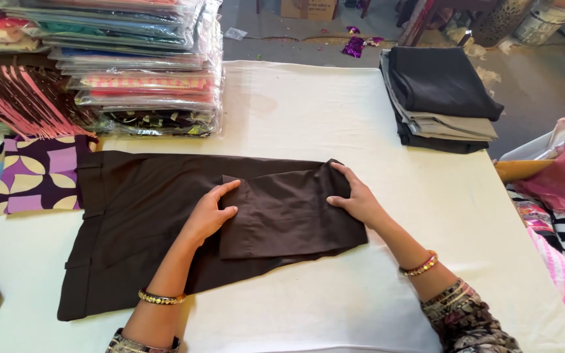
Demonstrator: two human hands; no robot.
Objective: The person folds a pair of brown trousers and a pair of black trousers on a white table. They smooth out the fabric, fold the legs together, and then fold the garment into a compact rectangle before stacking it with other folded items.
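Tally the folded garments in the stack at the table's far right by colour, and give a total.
Stack of folded garments on the white table, layers that show:
Dark charcoal, top: 1
Grey-beige, middle: 1
Dark, bottom: 1
Total: 3; any thinner layers between cannot be told apart.

Garment workshop, packaged clothes stack (145,65), folded trousers pile (439,98), white table (335,117)
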